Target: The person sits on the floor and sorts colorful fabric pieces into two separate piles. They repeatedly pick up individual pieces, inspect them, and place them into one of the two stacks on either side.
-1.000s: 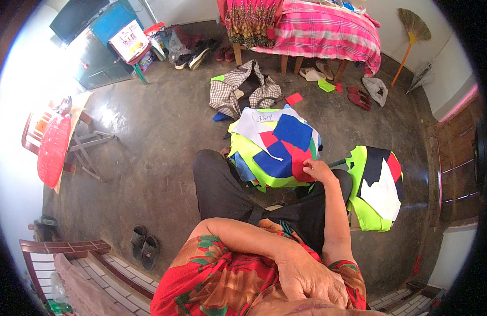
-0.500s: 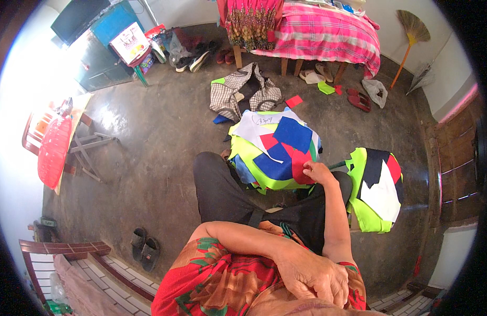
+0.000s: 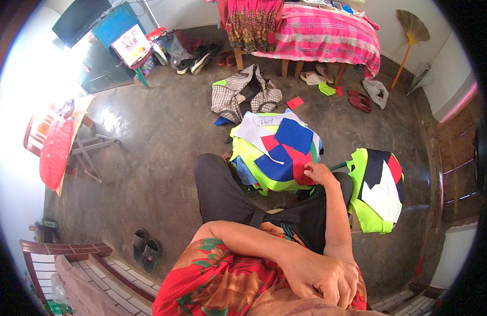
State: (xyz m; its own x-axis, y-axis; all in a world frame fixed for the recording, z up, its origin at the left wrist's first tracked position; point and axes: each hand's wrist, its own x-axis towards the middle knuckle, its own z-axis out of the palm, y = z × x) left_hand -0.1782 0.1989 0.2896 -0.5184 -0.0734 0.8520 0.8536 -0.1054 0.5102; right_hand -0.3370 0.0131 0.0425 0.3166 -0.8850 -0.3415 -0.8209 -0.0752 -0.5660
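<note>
Cloth pile (image 3: 275,152), multicol., R hand (image 3: 318,174) at its near R edge.
L hand (image 3: 323,276) nearest, well short of pile, fingers bent, can't tell if holding; R hand's fingers bent on pile's red piece (image 3: 300,171), grip unclear. 2nd cloth heap (image 3: 379,192) just R of pile. Red scrap (image 3: 294,102) & checked fabric (image 3: 227,96) just beyond pile, fabric in the way btwn it & pink plaid drape (image 3: 319,31) farther back.

Dk flr (image 3: 154,184) w/ sandals (image 3: 151,254) & chkd cloth (image 3: 224,100)

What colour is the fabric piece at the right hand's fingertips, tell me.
Red: the flat fabric piece shows best in the head view.
</note>
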